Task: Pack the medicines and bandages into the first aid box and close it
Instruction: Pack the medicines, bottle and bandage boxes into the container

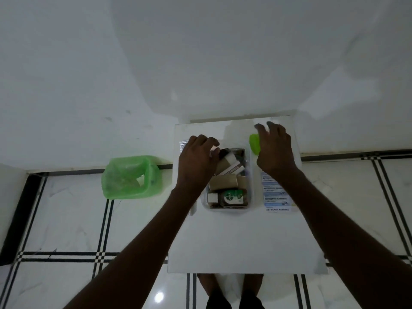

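Fingers of left hand (197,161) curled over box (249,197) contents — grip hidden; right hand (274,148) loosely spread, half-covering green lid (254,143).

One clear box (249,192) sits on one white table (245,241). Inside it: one brown bottle (231,197) at 6 o'clock and about three cartons (224,182), partly hidden. One strip of four bandages (276,192) lies at 3 o'clock. One green lid (254,143) at 1 o'clock. One green bin (129,177) at 9 o'clock. Two hands (196,161).

Two bare forearms, no sleeves, left hand (196,161), right hand (275,148)
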